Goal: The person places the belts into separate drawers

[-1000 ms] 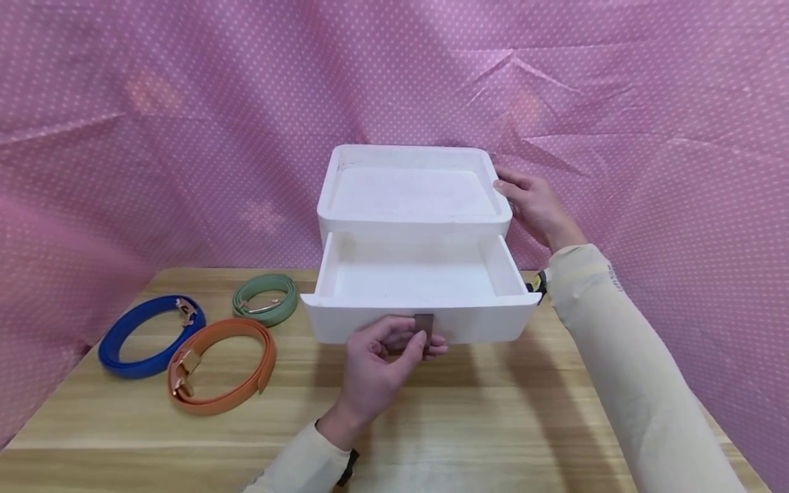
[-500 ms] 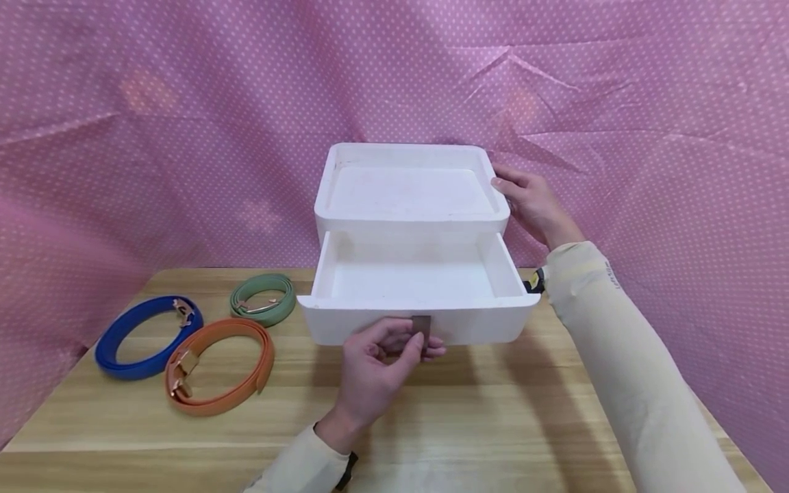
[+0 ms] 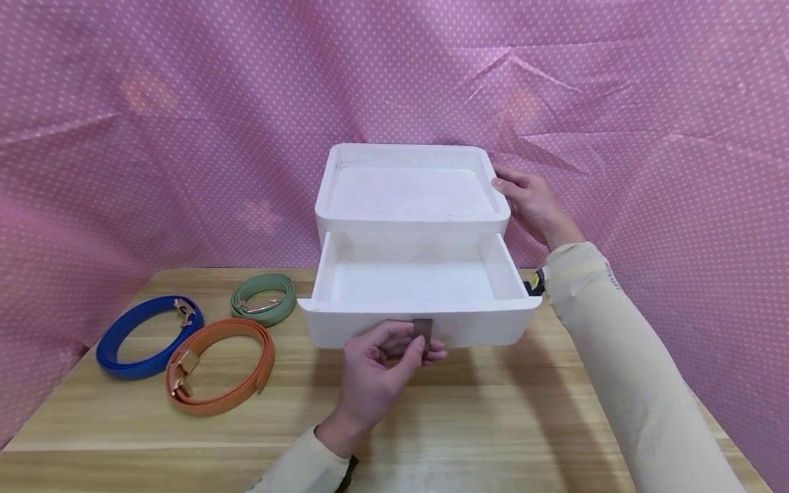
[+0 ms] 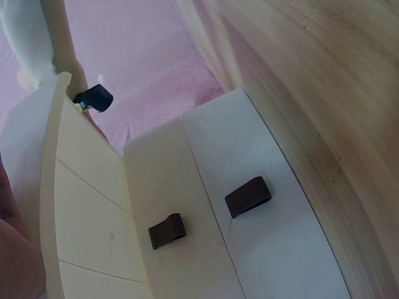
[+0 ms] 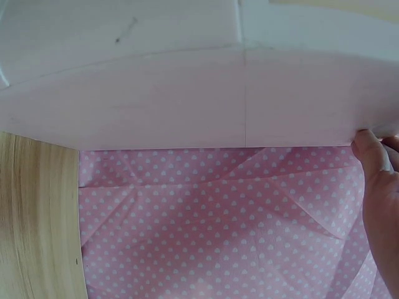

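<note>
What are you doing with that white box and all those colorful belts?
The left hand pinches the brown pull tab of the white box's drawer, which stands pulled out and looks empty. The right hand steadies the white box at its side. A blue belt, an orange belt and a green belt lie coiled on the table.

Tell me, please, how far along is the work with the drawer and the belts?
Done: the drawer is pulled out and empty. In hand: the left hand pinches its brown tab; the right hand steadies the white box. Left: three belts lie on the table.
</note>
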### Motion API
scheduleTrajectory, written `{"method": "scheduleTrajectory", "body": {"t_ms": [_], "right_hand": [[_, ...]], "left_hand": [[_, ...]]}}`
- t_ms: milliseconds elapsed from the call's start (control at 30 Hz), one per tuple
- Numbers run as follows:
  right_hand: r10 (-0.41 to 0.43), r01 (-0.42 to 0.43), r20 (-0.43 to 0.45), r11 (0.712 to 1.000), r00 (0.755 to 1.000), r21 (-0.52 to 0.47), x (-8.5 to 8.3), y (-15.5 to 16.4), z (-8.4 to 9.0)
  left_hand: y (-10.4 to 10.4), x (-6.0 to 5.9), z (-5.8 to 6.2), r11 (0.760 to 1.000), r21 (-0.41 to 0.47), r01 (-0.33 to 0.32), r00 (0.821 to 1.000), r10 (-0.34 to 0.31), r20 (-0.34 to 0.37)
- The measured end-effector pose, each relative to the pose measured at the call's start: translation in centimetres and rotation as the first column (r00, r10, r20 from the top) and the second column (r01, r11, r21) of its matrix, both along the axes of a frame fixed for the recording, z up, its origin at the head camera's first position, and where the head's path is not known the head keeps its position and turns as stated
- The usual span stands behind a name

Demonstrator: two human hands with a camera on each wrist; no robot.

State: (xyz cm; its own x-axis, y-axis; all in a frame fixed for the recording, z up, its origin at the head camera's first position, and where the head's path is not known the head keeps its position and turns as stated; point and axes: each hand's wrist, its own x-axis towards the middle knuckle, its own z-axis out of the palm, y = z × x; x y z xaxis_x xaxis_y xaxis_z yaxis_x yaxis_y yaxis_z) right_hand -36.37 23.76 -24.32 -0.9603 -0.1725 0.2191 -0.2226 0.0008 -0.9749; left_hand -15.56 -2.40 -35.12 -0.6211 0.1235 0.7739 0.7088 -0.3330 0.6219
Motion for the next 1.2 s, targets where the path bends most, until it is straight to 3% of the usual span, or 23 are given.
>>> {"method": "scheduleTrajectory", "body": {"t_ms": [467, 733, 900, 1200], "right_hand": [[0.009, -0.009, -0.008, 0.999, 1.0, -0.032, 0.01, 0.05, 0.11], [-0.001, 0.001, 0.007, 1.0, 1.0, 0.027, 0.14, 0.18, 0.01], [-0.006, 0.007, -0.004, 0.998, 1.0, 0.063, 0.01, 0.33, 0.0], [0.006, -0.005, -0.019, 1.0, 1.0, 0.022, -0.09, 0.22, -0.07]], "left_hand": [[0.1, 0.02, -0.05, 1.0, 0.005, 0.005, 1.0, -0.005, 0.027], [-0.14, 0.24, -0.09, 1.0, -0.014, 0.025, 0.997, -0.024, 0.07], [-0.08, 0.1, -0.11, 0.999, -0.013, 0.031, 0.998, -0.031, 0.058], [-0.25, 0.3, -0.31, 0.999, -0.018, 0.042, 0.997, -0.041, 0.066]]}}
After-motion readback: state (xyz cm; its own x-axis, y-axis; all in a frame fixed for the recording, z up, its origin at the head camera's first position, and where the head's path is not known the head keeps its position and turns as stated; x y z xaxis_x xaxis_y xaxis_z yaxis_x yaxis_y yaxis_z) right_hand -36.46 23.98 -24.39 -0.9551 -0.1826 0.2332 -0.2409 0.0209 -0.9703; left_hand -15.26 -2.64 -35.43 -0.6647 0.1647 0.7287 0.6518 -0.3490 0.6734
